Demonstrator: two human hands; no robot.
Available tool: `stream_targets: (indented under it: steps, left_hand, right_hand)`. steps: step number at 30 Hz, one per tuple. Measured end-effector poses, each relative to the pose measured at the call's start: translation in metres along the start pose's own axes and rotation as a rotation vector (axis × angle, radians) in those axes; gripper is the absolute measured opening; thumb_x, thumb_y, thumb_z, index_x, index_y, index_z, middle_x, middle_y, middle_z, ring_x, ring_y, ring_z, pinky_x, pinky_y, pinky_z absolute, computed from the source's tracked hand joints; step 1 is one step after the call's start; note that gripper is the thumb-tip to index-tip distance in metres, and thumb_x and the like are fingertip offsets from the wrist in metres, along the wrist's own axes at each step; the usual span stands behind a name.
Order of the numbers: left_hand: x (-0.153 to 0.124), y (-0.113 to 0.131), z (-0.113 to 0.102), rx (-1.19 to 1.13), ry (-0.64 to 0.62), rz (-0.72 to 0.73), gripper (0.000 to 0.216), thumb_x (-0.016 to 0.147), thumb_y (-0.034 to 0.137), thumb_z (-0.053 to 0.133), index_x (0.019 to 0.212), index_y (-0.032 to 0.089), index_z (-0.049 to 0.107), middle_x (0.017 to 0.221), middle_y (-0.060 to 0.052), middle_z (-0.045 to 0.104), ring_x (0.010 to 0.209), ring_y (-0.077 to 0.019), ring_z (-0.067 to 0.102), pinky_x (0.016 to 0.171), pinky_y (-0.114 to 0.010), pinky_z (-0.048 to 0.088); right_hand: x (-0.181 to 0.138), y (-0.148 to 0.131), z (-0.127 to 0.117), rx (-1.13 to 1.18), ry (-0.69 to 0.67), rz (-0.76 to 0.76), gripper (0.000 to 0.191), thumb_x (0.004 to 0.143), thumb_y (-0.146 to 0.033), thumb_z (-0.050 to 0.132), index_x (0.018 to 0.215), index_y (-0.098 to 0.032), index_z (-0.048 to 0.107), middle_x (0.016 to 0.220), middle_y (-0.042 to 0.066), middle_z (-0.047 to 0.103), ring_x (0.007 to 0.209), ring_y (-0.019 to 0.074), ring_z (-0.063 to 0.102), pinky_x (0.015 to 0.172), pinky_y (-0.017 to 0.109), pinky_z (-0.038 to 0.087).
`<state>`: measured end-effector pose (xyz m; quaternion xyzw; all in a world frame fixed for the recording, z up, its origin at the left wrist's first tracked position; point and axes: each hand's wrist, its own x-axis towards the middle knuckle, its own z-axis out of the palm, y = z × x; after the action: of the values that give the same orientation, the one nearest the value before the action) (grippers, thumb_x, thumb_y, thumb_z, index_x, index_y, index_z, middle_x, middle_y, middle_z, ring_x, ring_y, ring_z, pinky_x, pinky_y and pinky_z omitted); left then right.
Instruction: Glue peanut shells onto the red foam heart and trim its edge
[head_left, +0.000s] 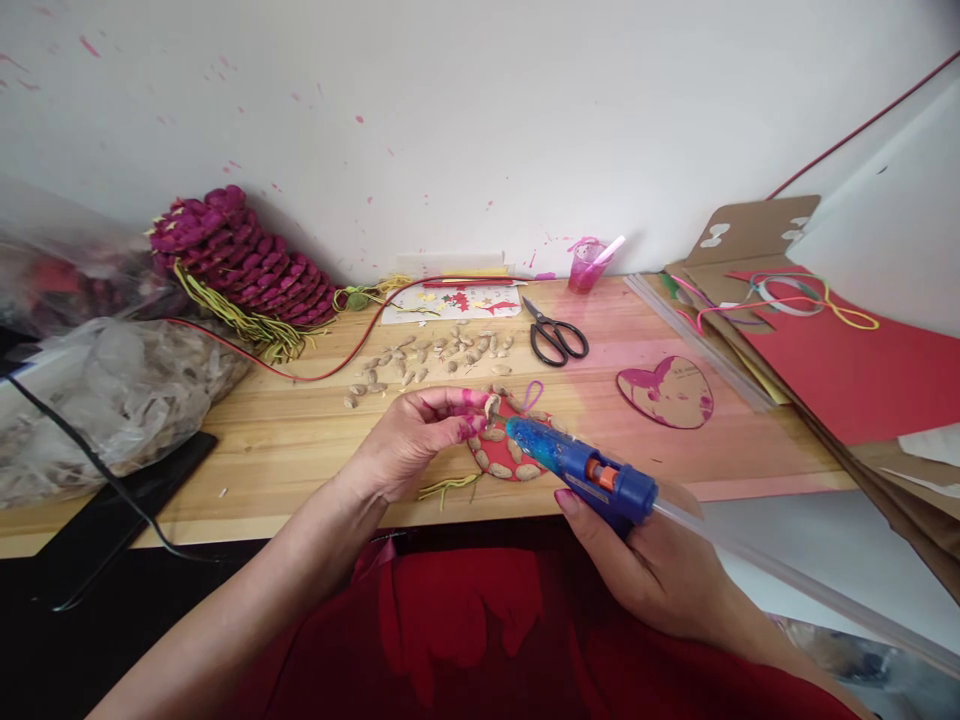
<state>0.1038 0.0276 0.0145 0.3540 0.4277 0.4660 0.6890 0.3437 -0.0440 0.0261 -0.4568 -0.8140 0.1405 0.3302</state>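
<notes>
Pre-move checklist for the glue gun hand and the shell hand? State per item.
1. Grip: right hand wraps the glue gun handle: ok.
2. Hold: shell pinched in the left hand fingertips: ok.
3. Contact: nozzle tip touching the shell or just short of it: cannot tell.
4. Base: red disc lies flat on the table, under the nozzle: ok.
5. Feed: glue stick sticks out of the back of the gun: ok.
6. Clearance: fingertips sit right by the nozzle: not ok.
</notes>
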Motion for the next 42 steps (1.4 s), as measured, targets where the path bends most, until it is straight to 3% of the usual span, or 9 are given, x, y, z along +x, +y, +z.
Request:
stream_targets:
  steps: [14,35,38,42]
  left_hand:
    - [0.0,0.001,0.001,0.025,-0.007,0.024,0.031,0.054,0.023,0.098,0.08,0.018,0.083,0.08,-0.003,0.079,0.068,-0.011,0.067,0.07,-0.023,0.056]
    - [0.001,-0.002,-0.001,0.01,-0.011,0.025,0.03,0.055,0.023,0.098,0.08,0.019,0.082,0.08,-0.002,0.079,0.067,-0.0098,0.067,0.071,-0.023,0.055]
    - [0.002,-0.002,0.0,0.012,0.003,0.029,0.032,0.053,0.023,0.099,0.08,0.019,0.082,0.079,-0.002,0.079,0.067,-0.0102,0.067,0.07,-0.023,0.056]
    - [0.004,-0.002,-0.001,0.027,0.008,0.043,0.032,0.052,0.024,0.099,0.079,0.02,0.082,0.079,-0.002,0.078,0.067,-0.0104,0.067,0.071,-0.024,0.057]
  right_hand:
    - [0.003,-0.003,-0.001,0.016,0.02,-0.011,0.019,0.099,-0.024,0.055,0.08,-0.022,0.054,0.061,-0.002,0.056,0.054,0.0127,0.054,0.053,0.025,0.037]
    - [0.001,-0.001,-0.001,0.028,-0.044,0.061,0.022,0.098,-0.029,0.055,0.077,-0.023,0.052,0.06,-0.002,0.055,0.051,0.0134,0.05,0.051,0.029,0.034]
    - [-0.006,0.001,-0.002,0.044,-0.057,0.113,0.026,0.099,-0.033,0.056,0.074,-0.022,0.058,0.058,-0.001,0.057,0.052,0.0143,0.053,0.051,0.029,0.036]
    - [-0.014,0.006,-0.002,0.279,-0.066,0.296,0.02,0.1,-0.038,0.056,0.093,-0.023,0.067,0.065,-0.001,0.063,0.053,0.0142,0.057,0.05,0.027,0.042]
